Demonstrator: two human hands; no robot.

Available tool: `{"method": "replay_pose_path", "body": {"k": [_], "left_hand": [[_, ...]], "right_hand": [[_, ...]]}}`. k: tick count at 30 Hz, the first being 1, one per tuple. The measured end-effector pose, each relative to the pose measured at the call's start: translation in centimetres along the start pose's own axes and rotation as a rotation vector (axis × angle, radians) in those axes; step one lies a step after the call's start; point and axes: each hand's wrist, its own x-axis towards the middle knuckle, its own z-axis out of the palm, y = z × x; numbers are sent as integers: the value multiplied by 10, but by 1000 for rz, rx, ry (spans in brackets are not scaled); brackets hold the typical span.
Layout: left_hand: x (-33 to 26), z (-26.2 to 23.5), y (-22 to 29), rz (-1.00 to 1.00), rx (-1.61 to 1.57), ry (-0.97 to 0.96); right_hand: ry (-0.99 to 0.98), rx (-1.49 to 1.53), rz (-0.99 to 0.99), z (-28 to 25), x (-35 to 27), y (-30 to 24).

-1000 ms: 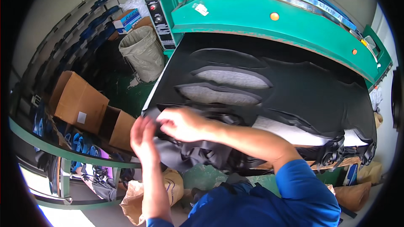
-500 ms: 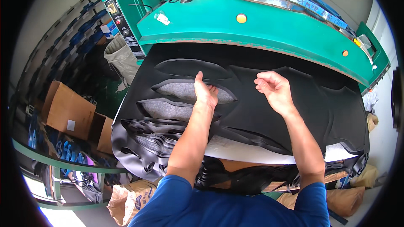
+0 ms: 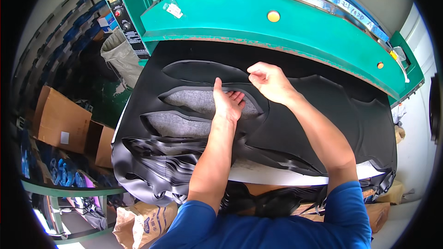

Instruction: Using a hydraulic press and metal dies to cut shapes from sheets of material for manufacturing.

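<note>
green press [image 3: 258,23] cut off at top; black sheet [image 3: 323,120] partly hidden under forearms

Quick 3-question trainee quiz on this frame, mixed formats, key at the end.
1. True or false: the left hand lies flat in a cut-out of the black sheet.
2. The layer seen through the cut-outs is: A) grey felt B) white paper C) bare metal.
3. What does the right hand touch, and what green thing stands behind the sheet?

Key: 1 true. 2 A. 3 The black sheet's cut edge; the green press.
</note>
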Motion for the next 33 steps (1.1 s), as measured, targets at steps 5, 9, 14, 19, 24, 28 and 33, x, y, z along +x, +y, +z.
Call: {"method": "replay_pose_path", "body": {"k": [5,9,14,19,24,28,33], "left_hand": [[10,1,8,-56,-43,22],[12,0,7,-52,-45,-22],[20,-7,9,-18,-232,-102],[24,-2,6,20,-383,-76],[27,-8,8,14,-326,-81],[30,-8,7,-3,-333,-62],[31,-4,-2,8,-289,-75]], "right_hand": [[-88,-323,-37,22,20,15],[-147,-431,-14,27,31,23],[-210,-416,8,31,46,21],[-306,-456,-11,29,62,15],[-420,-619,-2,43,77,14],[-363,-746,-114,51,76,19],[-247,-816,-231,31,83,15]]}}
